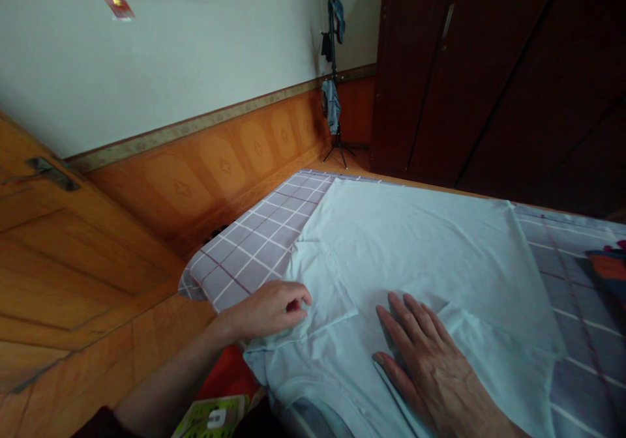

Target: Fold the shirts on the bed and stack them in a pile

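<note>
A pale blue T-shirt (420, 236) lies spread out, its neckline toward me and its hem at the far side. My left hand (278, 307) is at the left sleeve (320, 281), the fingers loosely curled in and no cloth visible between them. Whether it touches the sleeve I cannot tell. Flat on the upper part of the shirt rests my right hand (425, 353), fingers stretched out. Small creases run through the cloth beside it.
Under the shirt is a grey checked bed cover (264, 236). A wooden door (73, 262) stands at left, a coat rack (333, 66) in the far corner, a dark wardrobe (479, 86) behind. Dark and orange fabric (609, 268) lies at the right edge.
</note>
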Demonstrator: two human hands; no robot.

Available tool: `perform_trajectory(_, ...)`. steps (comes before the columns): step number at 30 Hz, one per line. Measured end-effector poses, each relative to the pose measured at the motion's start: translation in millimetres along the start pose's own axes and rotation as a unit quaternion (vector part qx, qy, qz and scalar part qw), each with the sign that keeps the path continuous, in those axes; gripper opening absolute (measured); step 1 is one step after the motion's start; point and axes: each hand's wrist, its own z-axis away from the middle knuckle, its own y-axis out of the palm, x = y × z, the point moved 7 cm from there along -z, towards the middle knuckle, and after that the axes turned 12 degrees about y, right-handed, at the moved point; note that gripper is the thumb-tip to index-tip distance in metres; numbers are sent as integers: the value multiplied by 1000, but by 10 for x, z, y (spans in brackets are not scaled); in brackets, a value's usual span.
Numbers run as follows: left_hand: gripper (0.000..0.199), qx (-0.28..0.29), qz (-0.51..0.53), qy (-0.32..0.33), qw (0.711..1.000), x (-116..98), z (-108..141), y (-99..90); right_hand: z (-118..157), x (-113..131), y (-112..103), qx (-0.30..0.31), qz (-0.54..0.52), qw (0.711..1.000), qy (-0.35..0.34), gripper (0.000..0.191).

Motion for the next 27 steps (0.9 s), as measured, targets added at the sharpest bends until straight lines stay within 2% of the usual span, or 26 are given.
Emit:
perform_trajectory(3,17,-128,-34,-21,991,286,-193,-305,-2,0,-3,1,5,1000,0,52)
perform_trajectory(6,19,-226,-22,-70,971,737,-338,-507,-3,2,-11,1,12,1000,-5,53)
perform_trajectory(9,20,-231,18,-85,969,1106,-469,-521,3,1,-25,-8,18,1000,-8,54)
perform_trajectory(11,15,-208,58,-73,974,1225,-539,-473,9,2,-31,-16,20,1000,-8,54)
perform_trajectory(13,11,-192,101,-60,974,1260,-583,-429,12,2,-29,-20,19,1000,-6,54)
perform_trajectory(17,16,-177,157,-45,971,1240,-627,-390,6,0,-15,-10,20,1000,-4,54)
perform_trajectory(22,25,-142,175,-24,974,1232,-674,-344,-1,7,-35,-13,25,1000,-11,54)
perform_trajectory(27,14,-157,171,-8,973,1170,-703,-412,-12,7,-44,-20,22,1000,-9,53)
